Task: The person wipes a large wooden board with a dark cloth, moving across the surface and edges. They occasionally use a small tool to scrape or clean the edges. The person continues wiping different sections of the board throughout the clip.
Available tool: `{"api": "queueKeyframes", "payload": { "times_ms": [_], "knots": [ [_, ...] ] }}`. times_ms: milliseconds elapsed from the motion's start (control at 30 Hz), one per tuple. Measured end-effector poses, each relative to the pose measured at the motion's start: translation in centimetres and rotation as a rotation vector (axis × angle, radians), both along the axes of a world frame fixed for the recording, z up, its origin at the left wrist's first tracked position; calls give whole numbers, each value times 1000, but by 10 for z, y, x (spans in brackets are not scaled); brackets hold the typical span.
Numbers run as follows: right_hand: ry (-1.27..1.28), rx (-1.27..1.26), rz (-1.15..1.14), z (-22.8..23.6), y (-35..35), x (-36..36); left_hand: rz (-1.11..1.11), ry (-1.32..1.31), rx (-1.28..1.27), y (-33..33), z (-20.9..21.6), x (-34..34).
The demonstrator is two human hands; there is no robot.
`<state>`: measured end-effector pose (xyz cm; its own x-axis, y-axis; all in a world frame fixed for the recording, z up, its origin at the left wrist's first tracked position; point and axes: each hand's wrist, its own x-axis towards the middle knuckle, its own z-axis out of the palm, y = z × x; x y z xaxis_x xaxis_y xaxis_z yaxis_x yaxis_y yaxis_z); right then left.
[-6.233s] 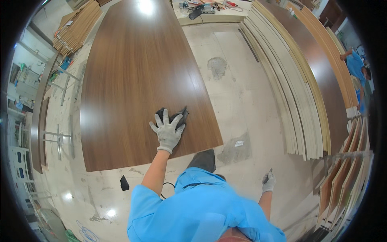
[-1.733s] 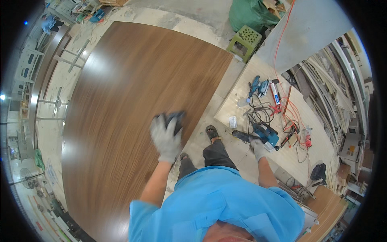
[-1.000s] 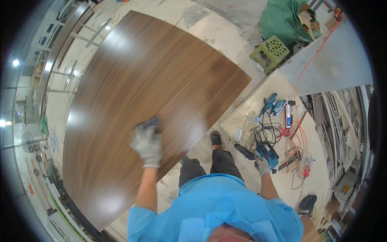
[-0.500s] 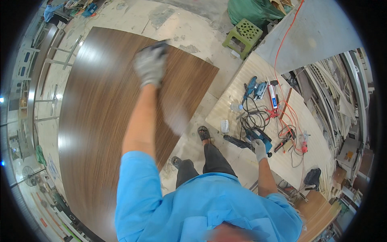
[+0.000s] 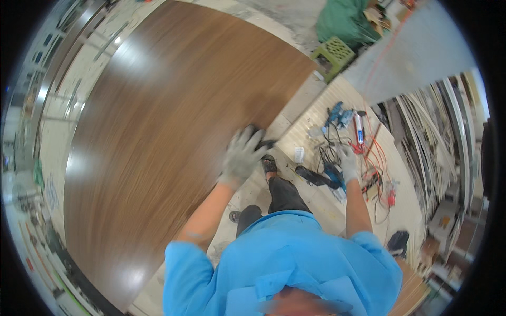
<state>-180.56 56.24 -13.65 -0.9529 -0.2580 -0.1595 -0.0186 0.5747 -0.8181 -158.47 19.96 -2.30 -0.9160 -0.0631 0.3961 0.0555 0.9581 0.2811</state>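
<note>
Pulled back since half a second ago: left hand [image 5: 241, 154], in a grey knit glove, then stretched far out over the panel, now drawn in to the near edge of the large dark-brown wood-grain panel [image 5: 158, 137], fingers spread over a small dark block-shaped object [image 5: 259, 138]. Blurred with motion; cannot tell whether the fingers actually clasp the dark object or just lie flat on it. Dark object half hidden under the glove, sitting right at the panel's edge, above the pale tiled floor [image 5: 300, 102].

Right hand [image 5: 348, 162], also grey-gloved, down at the low pale plywood sheet [image 5: 337, 113] as before, fingers curled at a blue-and-black power drill [image 5: 331, 174]; how tightly, or whether truly gripping, cannot tell, since the glove covers the handle. Just beside it, a black elongated tool [image 5: 312, 176], a tangle of black and red cables [image 5: 371, 158], a white tube [image 5: 359, 128] and a second blue tool [image 5: 337, 112], all lying on the plywood.

Bright blue short-sleeved shirt [image 5: 284, 263] filling the lower middle, dark trousers and a dark shoe [image 5: 269, 164] standing on the floor between panel and plywood. Well apart at the top, a green slatted plastic stool [image 5: 333, 54] beside someone in green clothing [image 5: 342, 21]. Stacked boards [image 5: 427, 158] leaning at the right.
</note>
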Motion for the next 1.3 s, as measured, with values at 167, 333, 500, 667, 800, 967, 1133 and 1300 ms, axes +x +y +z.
{"api": "queueKeyframes", "payload": {
  "times_ms": [167, 333, 500, 667, 800, 967, 1133, 1300],
  "knots": [
    [-156, -196, 0, 7, -49, 54, 263, -192, -154, 12, 4, 237],
    [-254, 26, 120, -24, -69, 131, 482, -250, -281, 26, 0, 393],
    [-299, 91, 117, -42, -73, 167, 380, -261, -306, 18, -6, 360],
    [-408, 40, -36, -44, -53, 161, 104, -178, -270, 5, -2, 191],
    [-474, 20, -215, -54, -18, 145, -44, -116, -177, 6, -1, 20],
    [-577, -256, -523, -68, 36, 133, -136, -84, -309, 9, -6, -194],
    [-629, -218, -668, -72, 80, 121, -119, -132, -317, 16, -8, -332],
    [-568, -273, -605, -69, 90, 93, -155, -108, -297, 16, -17, -340]
  ]
}}
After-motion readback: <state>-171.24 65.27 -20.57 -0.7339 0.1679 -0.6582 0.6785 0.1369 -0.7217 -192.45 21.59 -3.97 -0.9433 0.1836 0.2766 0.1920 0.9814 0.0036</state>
